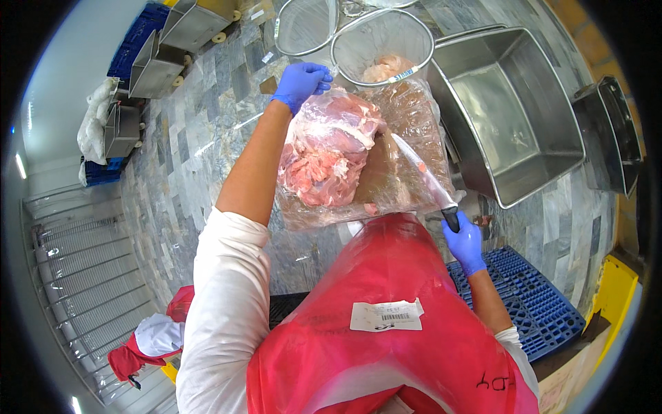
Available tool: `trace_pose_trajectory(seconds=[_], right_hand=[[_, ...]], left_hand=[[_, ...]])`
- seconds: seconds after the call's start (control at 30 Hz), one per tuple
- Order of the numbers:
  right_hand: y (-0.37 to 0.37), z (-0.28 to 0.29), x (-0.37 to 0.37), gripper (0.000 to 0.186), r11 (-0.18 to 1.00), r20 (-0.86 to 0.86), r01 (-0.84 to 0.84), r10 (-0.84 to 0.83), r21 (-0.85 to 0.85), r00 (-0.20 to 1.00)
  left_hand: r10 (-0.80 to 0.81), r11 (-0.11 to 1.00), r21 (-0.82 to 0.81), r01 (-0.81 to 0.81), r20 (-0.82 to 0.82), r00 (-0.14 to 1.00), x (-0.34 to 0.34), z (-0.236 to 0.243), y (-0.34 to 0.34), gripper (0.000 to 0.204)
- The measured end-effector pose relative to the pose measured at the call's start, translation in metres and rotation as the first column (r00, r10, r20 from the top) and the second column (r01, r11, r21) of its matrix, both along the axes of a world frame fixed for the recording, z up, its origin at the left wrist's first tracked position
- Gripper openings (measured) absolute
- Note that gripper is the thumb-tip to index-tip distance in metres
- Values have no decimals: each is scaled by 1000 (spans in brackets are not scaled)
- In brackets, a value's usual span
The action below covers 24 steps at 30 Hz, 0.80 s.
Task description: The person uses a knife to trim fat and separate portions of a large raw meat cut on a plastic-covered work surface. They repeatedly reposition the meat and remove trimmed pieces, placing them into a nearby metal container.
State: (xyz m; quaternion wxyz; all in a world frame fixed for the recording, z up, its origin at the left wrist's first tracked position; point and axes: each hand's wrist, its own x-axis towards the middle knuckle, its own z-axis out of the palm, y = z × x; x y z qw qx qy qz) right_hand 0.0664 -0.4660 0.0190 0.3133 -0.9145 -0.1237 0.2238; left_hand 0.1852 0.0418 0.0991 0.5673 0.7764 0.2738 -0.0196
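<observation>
Well behind and to the left of the left hand (302, 84), a co-worker in red and white (158, 336) shows. That hand's fingers curl at the far edge of a big raw piece of meat (327, 152); whether they grip it, I cannot tell. The meat lies between the two hands on a film-covered board (393, 181). Just beside it, the tip of a knife (424, 174) points away from the right hand (463, 243), which wraps the black handle. Beyond the right hand stands a steel tub (496, 117); a blue pallet (531, 297) lies below.
</observation>
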Motion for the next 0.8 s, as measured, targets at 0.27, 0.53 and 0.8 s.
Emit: trace_pose_trajectory(seconds=[0.27,0.53,0.8], right_hand=[[13,7,8,28,994,129,-102,97,30,987],[-24,-3,-1,32,996,8,90,-90,10,996],[-26,-18,19,34,998,-78,-63,65,26,995]], left_hand=[[-228,822,552,141,91,970,82,1,4,47],[-231,908,383,171,117,966,71,-28,17,54],[-49,750,641,165,-194,980,-133,-22,9,31]])
